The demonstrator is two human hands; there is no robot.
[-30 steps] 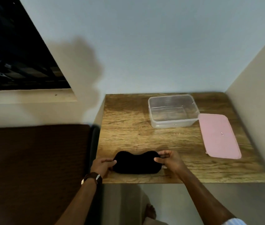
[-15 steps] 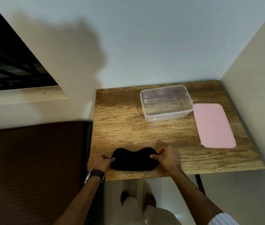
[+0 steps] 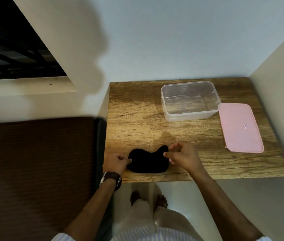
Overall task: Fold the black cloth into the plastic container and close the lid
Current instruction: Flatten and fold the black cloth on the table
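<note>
— So where is the crumpled black cloth (image 3: 148, 161) sitting?

— Near the front edge of the wood-grain tabletop (image 3: 137, 122), bunched into a low dark lump between the two hands.

— And the left hand (image 3: 116, 162)?

— It rests at the cloth's left end, fingers curled in, thumb and forefinger pinched together on the fabric's edge. A dark wristwatch (image 3: 111, 178) sits on that wrist.

— The right hand (image 3: 183, 158)?

— It is at the cloth's right end, fingers bent and partly spread. The upper fingertips meet the raised right corner of the cloth (whether they really grip it I cannot tell), while the lower fingers are loose and hold nothing.

— The box?

— A clear rectangular plastic container (image 3: 189, 101) stands open and empty toward the back of the table, well apart from the cloth. Its flat pink rectangular lid (image 3: 240, 127) lies on the table just to its right, one corner touching or nearly touching the container's wall.
</note>
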